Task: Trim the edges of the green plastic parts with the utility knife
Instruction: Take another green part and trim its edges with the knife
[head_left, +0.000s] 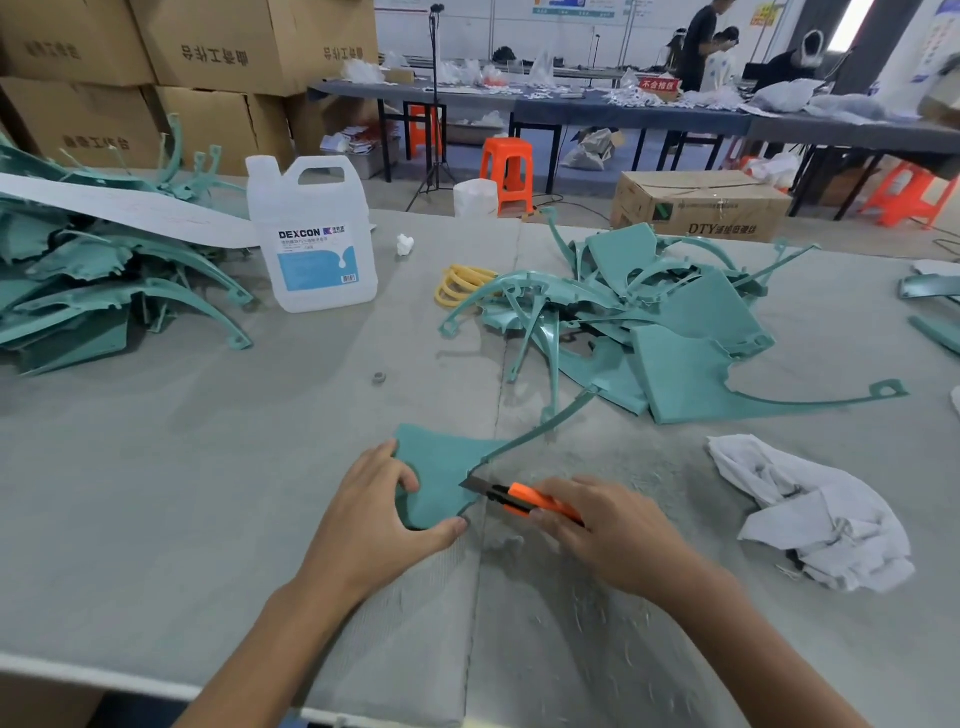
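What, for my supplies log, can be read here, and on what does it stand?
"DEXCON": white jug label.
"DTY", then blurred characters: lone cardboard box.
"不合格区": red sign, far table.
Stacked cartons: upside-down characters, unclear.
Jug's small print: too small.

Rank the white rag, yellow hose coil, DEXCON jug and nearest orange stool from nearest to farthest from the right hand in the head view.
From the right hand:
1. White rag, just to its right on the table.
2. Yellow hose coil, ahead, mid-table.
3. DEXCON jug, farther ahead and left.
4. Orange stool, on the floor beyond the table.
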